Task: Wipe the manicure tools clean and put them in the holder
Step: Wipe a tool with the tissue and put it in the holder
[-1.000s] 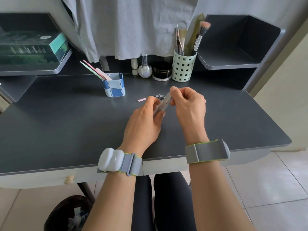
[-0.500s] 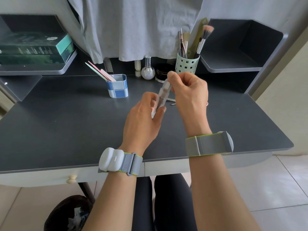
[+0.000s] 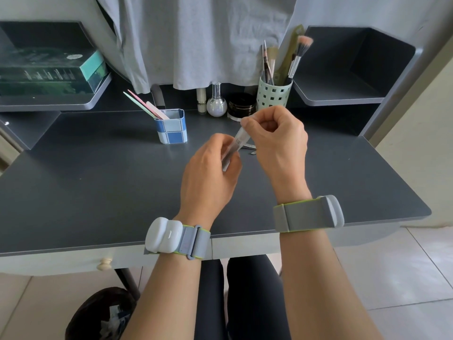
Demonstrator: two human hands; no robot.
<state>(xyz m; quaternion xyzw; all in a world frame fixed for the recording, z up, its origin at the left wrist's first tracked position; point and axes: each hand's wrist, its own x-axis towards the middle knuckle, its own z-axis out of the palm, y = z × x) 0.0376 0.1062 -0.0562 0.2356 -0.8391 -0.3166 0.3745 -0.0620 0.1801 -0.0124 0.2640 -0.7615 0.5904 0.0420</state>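
Slim tool [image 3: 235,146] held above desk [image 3: 98,192], approx. centre. Left hand [image 3: 208,177] pinches lower end; right hand [image 3: 277,141] pinches top. Judged light, stiff, poss. slippery; grip mid-shaft. Checkered holder [image 3: 171,128] near, back-left.

Both forearms raised over the desk, banded at the wrists; left hand [image 3: 208,173] curled low around a slim tool [image 3: 235,147], right hand [image 3: 277,141] higher, fingers bent, pinching its upper end
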